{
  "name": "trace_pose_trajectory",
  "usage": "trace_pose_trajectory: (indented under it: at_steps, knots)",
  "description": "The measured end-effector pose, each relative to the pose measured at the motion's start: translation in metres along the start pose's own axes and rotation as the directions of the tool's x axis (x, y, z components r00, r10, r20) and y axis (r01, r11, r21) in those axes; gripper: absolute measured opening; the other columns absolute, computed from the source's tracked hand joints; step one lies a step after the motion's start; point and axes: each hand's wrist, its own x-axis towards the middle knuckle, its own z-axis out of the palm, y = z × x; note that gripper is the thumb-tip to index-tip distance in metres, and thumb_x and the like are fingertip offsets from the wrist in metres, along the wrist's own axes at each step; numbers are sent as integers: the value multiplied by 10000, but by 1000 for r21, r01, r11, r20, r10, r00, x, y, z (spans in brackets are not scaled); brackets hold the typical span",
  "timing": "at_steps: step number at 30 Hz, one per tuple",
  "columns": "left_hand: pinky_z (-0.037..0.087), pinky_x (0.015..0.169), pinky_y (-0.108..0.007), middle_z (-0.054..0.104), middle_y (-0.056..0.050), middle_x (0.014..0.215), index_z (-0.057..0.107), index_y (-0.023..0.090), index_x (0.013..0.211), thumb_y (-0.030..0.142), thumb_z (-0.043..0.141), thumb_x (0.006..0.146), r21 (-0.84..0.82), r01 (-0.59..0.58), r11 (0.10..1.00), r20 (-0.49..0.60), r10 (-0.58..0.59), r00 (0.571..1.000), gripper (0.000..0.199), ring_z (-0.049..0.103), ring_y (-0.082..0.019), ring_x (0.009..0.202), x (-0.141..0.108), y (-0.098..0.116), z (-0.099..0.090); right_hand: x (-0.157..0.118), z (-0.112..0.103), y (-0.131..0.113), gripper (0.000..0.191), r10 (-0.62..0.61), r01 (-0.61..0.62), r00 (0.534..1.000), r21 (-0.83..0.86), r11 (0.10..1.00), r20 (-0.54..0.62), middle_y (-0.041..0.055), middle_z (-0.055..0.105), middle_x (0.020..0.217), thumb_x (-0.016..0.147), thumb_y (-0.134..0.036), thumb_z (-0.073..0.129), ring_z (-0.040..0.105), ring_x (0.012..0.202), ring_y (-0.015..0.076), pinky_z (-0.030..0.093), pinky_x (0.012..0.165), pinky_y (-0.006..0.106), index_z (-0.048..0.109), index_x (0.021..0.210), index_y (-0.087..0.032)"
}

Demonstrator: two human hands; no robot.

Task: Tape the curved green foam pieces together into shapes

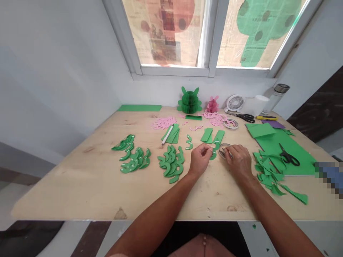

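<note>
My left hand [200, 159] is closed, its fingertips pinched on the left edge of a curved green paper piece [213, 155] with white strips on it. Just right of that piece, my right hand [238, 160] has its fingers curled on a tape roll [222, 151] lying on the table. Left of my hands sit a pile of curved green pieces [170, 162] and another pile [135, 160] whose pieces bear white strips. A single wavy green piece [189, 142] lies above my left hand.
Green scraps [269, 171], black scissors [289, 155] and green sheets [297, 150] lie at the right. Pink pieces [164, 122], a white pen [167, 135], a second tape roll [230, 124], a fan [235, 103] and a bottle [276, 98] are farther back.
</note>
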Motion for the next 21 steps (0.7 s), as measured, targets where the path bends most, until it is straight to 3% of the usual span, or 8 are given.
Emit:
trace_pose_trajectory:
  at_steps: [17, 21]
  knots:
    - [443, 550, -229, 611, -3, 522, 615, 141, 607, 312, 650, 655, -175, 190, 966, -84, -207, 975, 181, 549, -103, 491, 7, 14, -4, 3, 1, -10, 199, -77, 77, 997, -29, 997, -14, 51, 574, 663, 859, -201, 476, 450, 712, 182, 280, 677, 321, 593, 699, -175]
    - [454, 564, -236, 605, 2, 517, 616, 145, 609, 306, 644, 665, -190, 171, 967, -78, -189, 979, 173, 553, -105, 502, 5, 20, -4, 2, -1, -11, 182, -91, 91, 996, -14, 996, -8, 50, 580, 669, 854, -200, 485, 458, 717, 183, 285, 687, 322, 592, 708, -175]
